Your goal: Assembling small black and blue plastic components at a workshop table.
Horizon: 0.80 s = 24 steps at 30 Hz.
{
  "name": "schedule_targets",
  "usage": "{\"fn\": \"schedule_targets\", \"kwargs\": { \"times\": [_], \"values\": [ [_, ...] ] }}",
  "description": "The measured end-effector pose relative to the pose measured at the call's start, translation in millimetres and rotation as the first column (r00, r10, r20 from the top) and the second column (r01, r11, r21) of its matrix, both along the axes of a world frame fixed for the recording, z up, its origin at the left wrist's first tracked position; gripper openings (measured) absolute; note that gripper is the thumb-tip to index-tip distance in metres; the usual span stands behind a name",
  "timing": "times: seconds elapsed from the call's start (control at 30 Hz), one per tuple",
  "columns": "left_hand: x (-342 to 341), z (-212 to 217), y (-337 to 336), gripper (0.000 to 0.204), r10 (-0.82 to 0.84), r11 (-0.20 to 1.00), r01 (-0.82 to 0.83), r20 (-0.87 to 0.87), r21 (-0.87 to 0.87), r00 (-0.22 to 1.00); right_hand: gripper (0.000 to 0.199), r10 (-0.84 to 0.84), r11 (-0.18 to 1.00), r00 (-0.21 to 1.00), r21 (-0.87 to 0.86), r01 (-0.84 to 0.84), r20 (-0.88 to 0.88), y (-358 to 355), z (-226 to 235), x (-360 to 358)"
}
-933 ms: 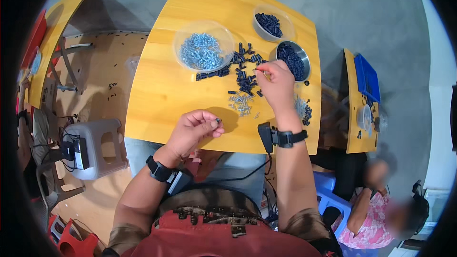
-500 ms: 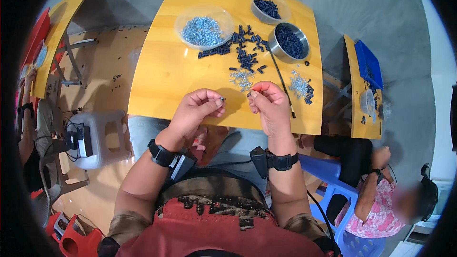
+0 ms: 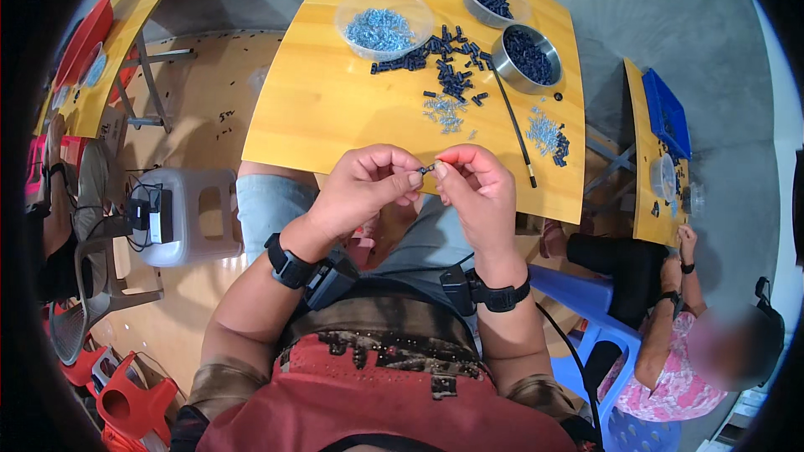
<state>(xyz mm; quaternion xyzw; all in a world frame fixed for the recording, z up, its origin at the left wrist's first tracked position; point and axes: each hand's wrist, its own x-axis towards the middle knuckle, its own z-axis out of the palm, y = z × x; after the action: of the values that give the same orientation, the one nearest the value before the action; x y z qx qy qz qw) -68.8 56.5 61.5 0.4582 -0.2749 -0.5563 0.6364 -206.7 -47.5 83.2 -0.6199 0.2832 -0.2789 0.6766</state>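
Note:
My left hand (image 3: 368, 188) and my right hand (image 3: 479, 188) meet fingertip to fingertip just over the near edge of the yellow table. A small black part (image 3: 426, 170) is pinched in my left thumb and forefinger. My right thumb and forefinger close on its other end, where a tiny piece is mostly hidden. Beyond my hands lie a scatter of small silver metal pins (image 3: 445, 114) and a heap of short black tubular pieces (image 3: 454, 82).
At the back stand a clear tub (image 3: 425, 12) of silvery pieces, another tub (image 3: 471, 8) of black pieces and a steel bowl (image 3: 554, 75). A thin black rod (image 3: 512, 124) lies right, beside more pins (image 3: 544, 130). A person (image 3: 670, 351) sits at the right.
My hands were apart, each pinching something small; now they have come together at the black part. The whole view has shifted slightly, with the table appearing higher and further right.

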Motion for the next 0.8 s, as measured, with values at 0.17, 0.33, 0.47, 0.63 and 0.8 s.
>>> {"fn": "schedule_targets", "kwargs": {
  "times": [0.17,0.33,0.47,0.63,0.8],
  "values": [
    [-5.3,1.9,1.3,0.012,-0.014,1.000,0.014,0.025,-0.015,1.000,0.009,0.004,1.000,1.000,-0.010,-0.004,-0.001,2.9,1.4,-6.4],
    [-7.3,3.3,2.3,0.013,-0.021,1.000,0.021,0.028,0.009,0.999,0.010,0.017,1.000,1.000,-0.025,-0.018,-0.013,5.1,5.3,-9.7],
    [-6.8,5.5,5.4,0.014,-0.021,1.000,0.021,0.016,0.017,1.000,0.010,0.031,0.999,0.999,-0.038,-0.032,-0.014,7.0,4.2,-10.9],
    [-6.1,6.1,8.5,0.013,-0.020,0.999,0.021,-0.011,0.037,1.000,0.009,0.039,0.991,0.999,-0.130,-0.040,-0.008,8.0,0.6,-10.4],
    [-4.7,5.5,10.3,0.012,-0.023,0.998,0.027,-0.058,0.064,0.998,0.010,0.057,0.980,0.998,-0.189,-0.056,-0.004,4.1,-5.1,-10.7]
  ]
}}
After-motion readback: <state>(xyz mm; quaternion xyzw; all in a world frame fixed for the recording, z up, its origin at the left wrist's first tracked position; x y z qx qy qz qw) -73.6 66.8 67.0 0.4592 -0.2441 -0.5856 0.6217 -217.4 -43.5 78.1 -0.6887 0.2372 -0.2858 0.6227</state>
